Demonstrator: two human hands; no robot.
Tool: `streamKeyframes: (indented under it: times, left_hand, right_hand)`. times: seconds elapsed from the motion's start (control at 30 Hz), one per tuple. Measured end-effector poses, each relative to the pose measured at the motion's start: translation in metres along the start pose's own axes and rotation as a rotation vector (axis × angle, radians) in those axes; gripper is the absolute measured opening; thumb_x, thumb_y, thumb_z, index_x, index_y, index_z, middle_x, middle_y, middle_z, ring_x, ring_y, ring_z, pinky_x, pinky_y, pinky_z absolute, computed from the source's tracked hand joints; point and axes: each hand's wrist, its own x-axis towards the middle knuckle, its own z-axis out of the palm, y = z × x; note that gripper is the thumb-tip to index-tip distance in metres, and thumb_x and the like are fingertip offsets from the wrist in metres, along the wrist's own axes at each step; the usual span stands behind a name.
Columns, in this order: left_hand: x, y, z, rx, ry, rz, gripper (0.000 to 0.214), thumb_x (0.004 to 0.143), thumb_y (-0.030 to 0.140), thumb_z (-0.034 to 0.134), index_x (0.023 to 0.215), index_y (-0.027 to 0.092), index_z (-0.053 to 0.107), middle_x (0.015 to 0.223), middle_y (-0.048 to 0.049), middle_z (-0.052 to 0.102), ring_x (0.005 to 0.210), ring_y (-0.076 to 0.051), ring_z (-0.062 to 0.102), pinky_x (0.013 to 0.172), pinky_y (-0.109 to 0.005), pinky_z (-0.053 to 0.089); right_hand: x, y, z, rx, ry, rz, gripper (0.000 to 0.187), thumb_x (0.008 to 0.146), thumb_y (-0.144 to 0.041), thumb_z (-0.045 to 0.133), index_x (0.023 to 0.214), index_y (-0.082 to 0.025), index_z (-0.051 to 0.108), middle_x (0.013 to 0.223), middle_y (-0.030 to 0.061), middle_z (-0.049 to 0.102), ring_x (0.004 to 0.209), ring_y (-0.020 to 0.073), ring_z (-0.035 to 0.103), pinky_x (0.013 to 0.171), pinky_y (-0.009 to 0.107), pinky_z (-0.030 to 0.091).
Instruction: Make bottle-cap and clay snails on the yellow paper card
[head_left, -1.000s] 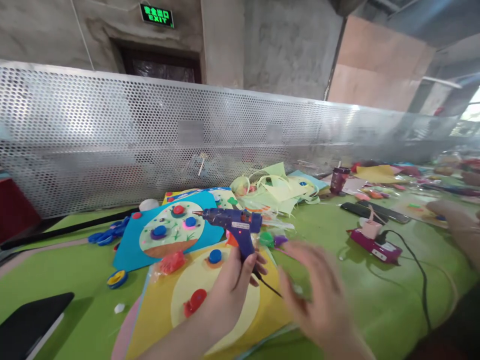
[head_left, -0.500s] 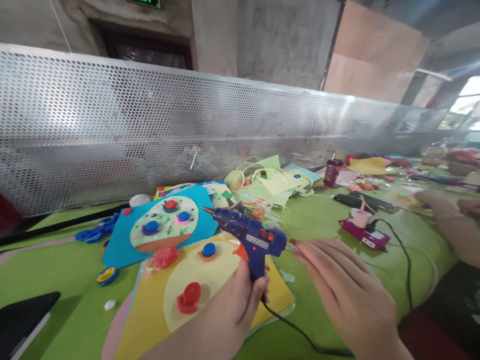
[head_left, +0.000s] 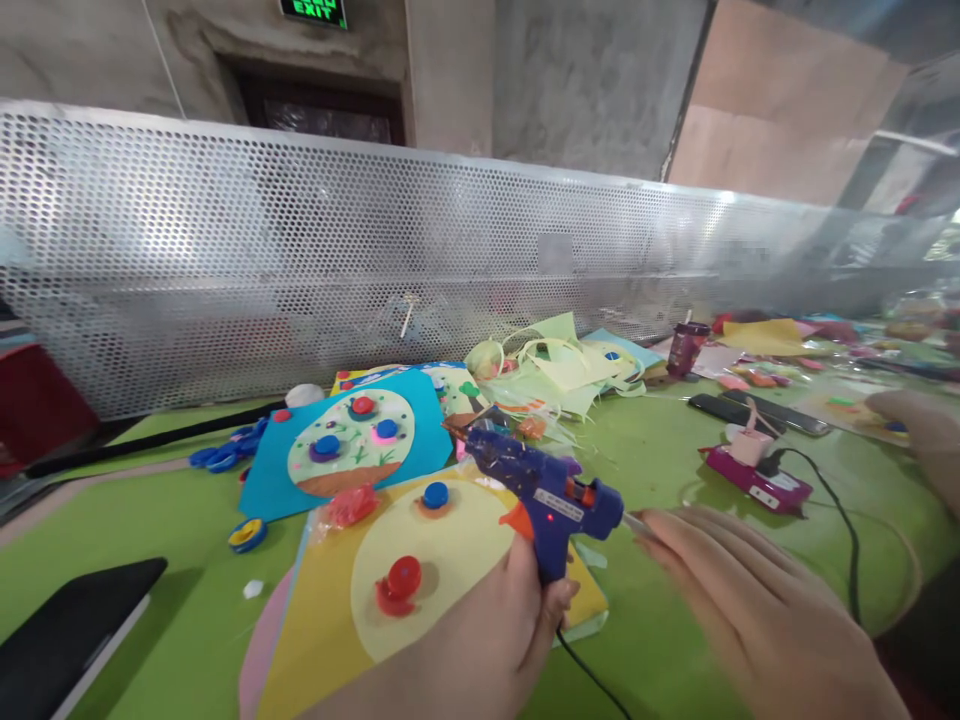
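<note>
My left hand (head_left: pixel 517 620) is wrapped round the handle of a blue hot glue gun (head_left: pixel 551 490), its nozzle pointing to the upper left and a small red light lit on its side. At the gun's rear, a whitish glue stick (head_left: pixel 636 522) sticks out, and the fingertips of my right hand (head_left: pixel 750 590) are closed on it. Under the gun lies a yellow sheet (head_left: pixel 315 610) with a pale yellow oval (head_left: pixel 465 530). On the oval are a blue bottle cap (head_left: pixel 436 495) and a red cap (head_left: pixel 405 576) with a red piece beside it.
A blue card (head_left: pixel 262 480) with capped decorations lies behind left, near blue scissors (head_left: pixel 225 455). A black tablet-like object (head_left: pixel 75 630) is at front left. Paper scraps (head_left: pixel 562 365), a purple cup (head_left: pixel 686 348) and a magenta power strip (head_left: pixel 757 480) stand rightward. Another person's hand (head_left: pixel 915 425) shows far right.
The view has swung slightly left, so things on the table appear farther right. Both hands keep their hold on the glue gun and glue stick.
</note>
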Motion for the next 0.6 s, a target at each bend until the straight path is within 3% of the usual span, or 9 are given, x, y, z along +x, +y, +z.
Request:
streamKeyframes:
  times: [0.17,0.4,0.47,0.53,0.57,0.6]
  left_hand:
    - [-0.001,0.003,0.0,0.019,-0.001,-0.007,0.04,0.092,0.047,0.016,0.086,0.02,0.046,0.077,-0.0056,0.059,0.068,-0.018,0.056,0.065,-0.026,0.046]
    - [-0.002,0.003,0.001,-0.077,0.011,-0.007,0.036,0.093,0.047,0.023,0.09,0.02,0.048,0.077,-0.0054,0.058,0.069,-0.018,0.056,0.067,-0.027,0.047]
    - [-0.002,0.002,0.0,-0.168,-0.004,0.025,0.035,0.093,0.046,0.024,0.092,0.021,0.049,0.079,-0.0043,0.059,0.071,-0.017,0.056,0.07,-0.027,0.047]
    - [-0.004,0.001,-0.002,-0.255,-0.01,0.037,0.035,0.094,0.045,0.025,0.093,0.021,0.05,0.081,-0.0032,0.059,0.072,-0.016,0.056,0.072,-0.026,0.047]
    - [-0.004,0.001,-0.002,-0.279,-0.004,0.038,0.034,0.094,0.044,0.026,0.094,0.021,0.051,0.08,-0.0029,0.059,0.072,-0.016,0.056,0.072,-0.026,0.047]
    - [-0.005,0.001,-0.002,-0.29,0.002,0.043,0.033,0.094,0.044,0.028,0.094,0.021,0.051,0.08,-0.0029,0.059,0.072,-0.016,0.056,0.071,-0.026,0.048]
  right_hand:
    - [0.004,-0.001,-0.001,0.005,0.005,-0.006,0.026,0.099,-0.018,0.026,0.091,-0.016,0.051,0.069,0.0053,0.067,0.063,0.0147,0.062,0.062,0.024,0.044]
    - [-0.001,0.007,0.001,0.061,-0.066,-0.013,0.023,0.098,-0.02,0.03,0.098,-0.015,0.053,0.08,0.007,0.068,0.076,0.0165,0.061,0.072,0.025,0.044]
    - [-0.006,0.006,0.004,0.103,-0.035,0.086,0.03,0.096,-0.032,0.036,0.114,-0.013,0.049,0.1,0.0135,0.065,0.093,0.0226,0.059,0.081,0.031,0.044]
    - [-0.012,0.002,0.01,0.197,0.026,0.282,0.065,0.091,-0.05,0.037,0.137,-0.006,0.025,0.128,0.0229,0.048,0.113,0.0314,0.05,0.088,0.042,0.043]
    - [-0.016,-0.001,0.013,0.263,0.044,0.374,0.075,0.089,-0.054,0.036,0.142,-0.005,0.012,0.136,0.0246,0.039,0.117,0.0332,0.046,0.088,0.045,0.043]
    - [-0.019,-0.006,0.017,0.334,0.034,0.433,0.074,0.09,-0.053,0.036,0.143,-0.008,0.012,0.137,0.0229,0.039,0.116,0.0318,0.049,0.086,0.043,0.046]
